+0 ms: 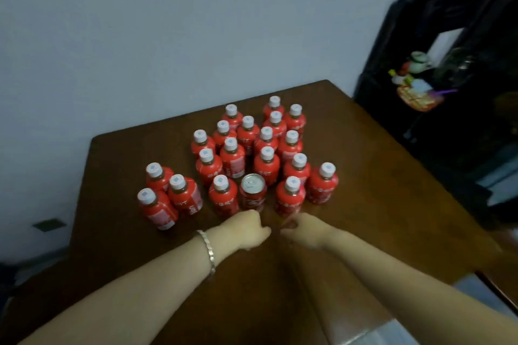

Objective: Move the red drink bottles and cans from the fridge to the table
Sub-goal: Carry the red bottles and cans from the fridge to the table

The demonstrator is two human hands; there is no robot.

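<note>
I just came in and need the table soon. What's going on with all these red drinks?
A person is gathering red drinks on the brown table. About twenty white-capped red bottles and one can stand upright in a cluster, three bottles slightly apart at the left. Both hands hover just in front of the can, holding nothing: the left hand has curled fingers, the right hand loosely curved ones. No fridge is in view.

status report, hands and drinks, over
left hand curled, empty; right hand blurred, grip unclear. red bottles and one can upright on table. nothing in the way.
</note>
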